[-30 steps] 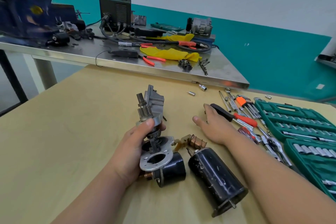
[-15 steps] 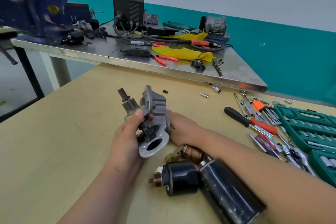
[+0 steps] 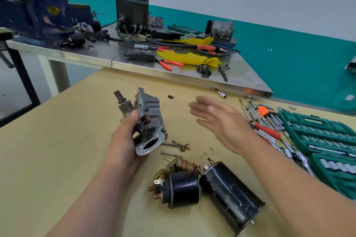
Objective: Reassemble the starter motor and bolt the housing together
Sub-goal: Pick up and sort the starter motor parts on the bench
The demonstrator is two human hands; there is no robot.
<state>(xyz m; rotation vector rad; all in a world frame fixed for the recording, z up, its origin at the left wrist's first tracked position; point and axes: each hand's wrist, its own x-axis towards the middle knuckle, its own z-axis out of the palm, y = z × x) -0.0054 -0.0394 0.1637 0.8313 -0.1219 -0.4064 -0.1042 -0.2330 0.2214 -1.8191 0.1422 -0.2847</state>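
Note:
My left hand [image 3: 123, 138] grips the grey aluminium nose housing [image 3: 149, 119] together with the pinion shaft [image 3: 124, 105], held above the yellow table. My right hand [image 3: 219, 121] hovers to the right of the housing, fingers straight and blurred, holding nothing. Near the front edge lie the black solenoid [image 3: 180, 189] with copper terminals and the black motor body [image 3: 229, 191] side by side. A copper-wound part [image 3: 183, 165] sits just behind them. Loose long bolts [image 3: 176, 145] lie between the housing and the solenoid.
A green socket set case [image 3: 317, 136] lies open at the right, with screwdrivers, hex keys [image 3: 267, 113] and wrenches beside it. A steel bench [image 3: 248, 86] behind carries a welder [image 3: 132, 4], cables, yellow cloth, pliers and a blue vise [image 3: 28, 9]. A small socket [image 3: 222, 95] lies loose.
My right hand has let go of the housing and moved right, fingers spread. The left hand keeps holding the housing. The camera view shifted, showing the bolts on the table.

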